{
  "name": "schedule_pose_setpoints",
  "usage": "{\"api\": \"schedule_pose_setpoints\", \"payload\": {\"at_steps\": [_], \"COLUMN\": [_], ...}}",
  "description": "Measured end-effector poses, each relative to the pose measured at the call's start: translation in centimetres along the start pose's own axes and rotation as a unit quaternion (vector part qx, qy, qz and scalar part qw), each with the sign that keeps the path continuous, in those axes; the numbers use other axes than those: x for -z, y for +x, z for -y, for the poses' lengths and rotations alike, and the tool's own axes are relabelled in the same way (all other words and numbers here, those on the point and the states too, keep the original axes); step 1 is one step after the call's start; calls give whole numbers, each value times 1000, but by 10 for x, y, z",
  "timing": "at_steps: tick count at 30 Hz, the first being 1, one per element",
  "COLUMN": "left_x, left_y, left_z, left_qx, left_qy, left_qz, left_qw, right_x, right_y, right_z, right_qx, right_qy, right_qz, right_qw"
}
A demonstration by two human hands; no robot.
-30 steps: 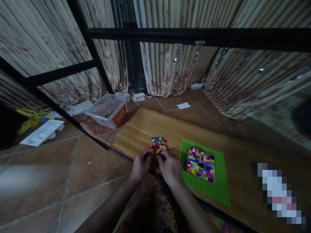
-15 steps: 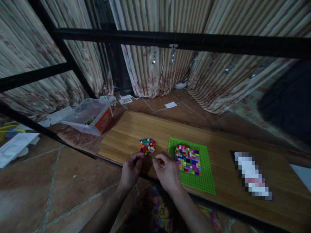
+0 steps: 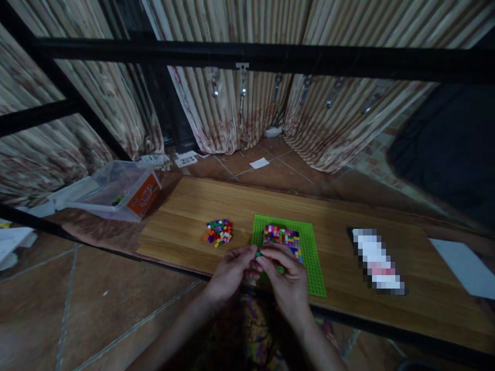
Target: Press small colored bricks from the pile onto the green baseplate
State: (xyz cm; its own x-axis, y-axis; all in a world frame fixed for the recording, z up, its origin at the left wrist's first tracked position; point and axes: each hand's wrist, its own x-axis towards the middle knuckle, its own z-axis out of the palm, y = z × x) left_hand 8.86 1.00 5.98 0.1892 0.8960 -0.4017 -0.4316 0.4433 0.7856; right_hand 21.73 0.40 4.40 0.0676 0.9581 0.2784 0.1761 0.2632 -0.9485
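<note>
A green baseplate lies on the wooden board, carrying a block of many-coloured small bricks. A loose heap of small coloured bricks sits to its left. My left hand and my right hand meet at the baseplate's near left corner. Their fingertips are pinched together on a small green brick. My right hand covers the near part of the brick block.
A clear plastic box with an orange label stands on the floor at the left. A black metal frame crosses overhead. A blurred-out flat object lies on the board at right, white paper beyond it. Curtains hang behind.
Both hands moved right from the loose heap to the green baseplate, with a small brick pinched between the fingers. The camera view has swung to the right.
</note>
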Motion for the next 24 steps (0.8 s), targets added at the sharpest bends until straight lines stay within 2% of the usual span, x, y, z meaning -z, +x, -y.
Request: {"api": "schedule_pose_setpoints", "payload": {"at_steps": [7,15,17,21,24], "left_x": [0,-13,-12,-4,0], "left_y": [5,12,21,53,80], "left_z": [-3,-5,-4,-3,-3], "left_qx": [-12,-37,-64,-181,-212], "left_qy": [98,170,203,259,280], "left_qz": [-3,16,2,-78,-65], "left_qw": [995,985,977,946,934], "right_x": [13,30,35,44,44], "right_y": [2,11,19,41,54], "right_z": [-2,1,-6,-28,-41], "right_qx": [52,76,73,48,27], "right_qy": [-95,-158,-169,-204,-229], "right_qz": [6,37,22,-25,-37], "right_qw": [994,984,983,977,972]}}
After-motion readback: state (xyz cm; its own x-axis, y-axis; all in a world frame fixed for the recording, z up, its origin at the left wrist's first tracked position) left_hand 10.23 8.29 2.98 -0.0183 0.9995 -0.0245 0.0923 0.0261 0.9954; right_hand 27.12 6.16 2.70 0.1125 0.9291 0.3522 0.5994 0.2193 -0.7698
